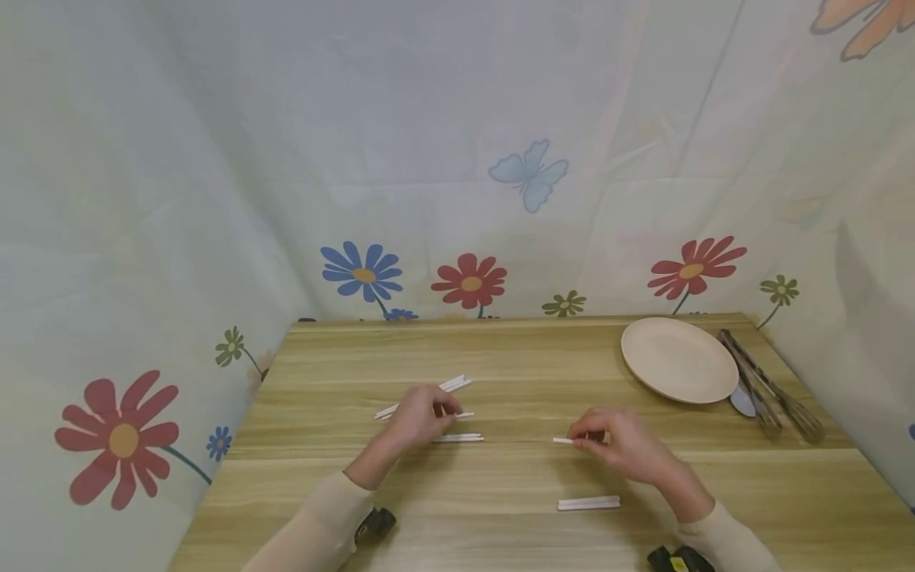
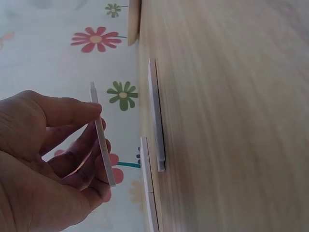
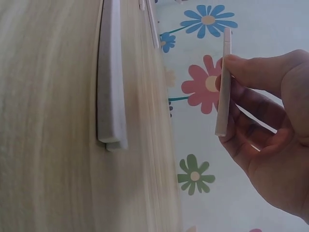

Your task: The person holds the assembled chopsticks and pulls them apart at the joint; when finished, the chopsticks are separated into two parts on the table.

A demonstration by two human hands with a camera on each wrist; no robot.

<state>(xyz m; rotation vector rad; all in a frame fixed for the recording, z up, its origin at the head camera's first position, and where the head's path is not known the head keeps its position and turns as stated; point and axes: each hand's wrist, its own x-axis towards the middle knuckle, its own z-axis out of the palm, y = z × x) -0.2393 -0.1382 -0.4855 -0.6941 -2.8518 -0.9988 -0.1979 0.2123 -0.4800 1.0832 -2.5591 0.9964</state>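
Between thumb and fingers my left hand (image 1: 422, 413) pinches a slim white stick (image 2: 102, 137), raised above the wooden table. My right hand (image 1: 622, 445) pinches a similar white stick (image 3: 224, 92) on the other side, its end pointing left toward the middle in the head view. A pair of white sticks (image 1: 461, 438) lies side by side just in front of the left hand. Behind that hand, more white sticks (image 1: 454, 384) lie slanted, partly hidden by it. Nearer me, below the right hand, lies another pair (image 1: 589, 503).
At the back right of the wooden table (image 1: 515, 357) sits a round cream plate (image 1: 679, 360). Metal utensils (image 1: 775, 389) lie beside it, along with a spoon (image 1: 743, 402) partly under the plate's edge. A flower-printed cloth (image 1: 429, 199) surrounds the table's back and sides.
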